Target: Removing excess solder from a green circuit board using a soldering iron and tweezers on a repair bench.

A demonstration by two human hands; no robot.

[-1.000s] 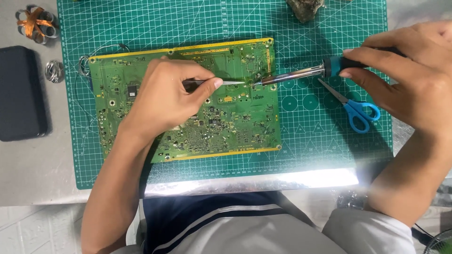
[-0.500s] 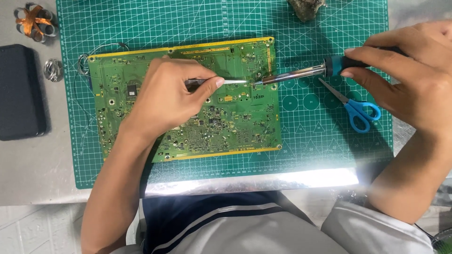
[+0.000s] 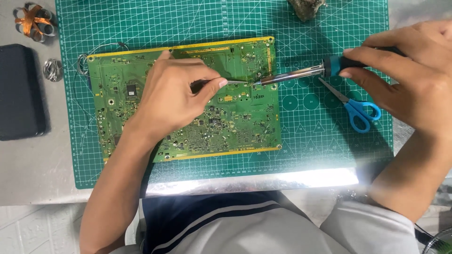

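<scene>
A large green circuit board [image 3: 235,122] with yellow edges lies on a green cutting mat [image 3: 197,23]. My left hand [image 3: 174,94] rests on the board and pinches thin metal tweezers [image 3: 234,82], whose tips point right at a spot near the board's upper right. My right hand [image 3: 414,75] grips a soldering iron [image 3: 301,73] by its teal and black handle. The iron's metal tip meets the tweezer tips over the board.
Blue-handled scissors [image 3: 351,106] lie on the mat under the iron. A black flat case [image 3: 19,91] sits at the left on the grey table. A coil of solder wire [image 3: 52,69] and an orange tape roll [image 3: 32,21] lie nearby. A brass-wool lump [image 3: 307,7] sits at the top.
Almost nothing differs. Both hands keep their hold, with only tiny shifts of the tweezer tips and iron tip at the same spot on the board.
</scene>
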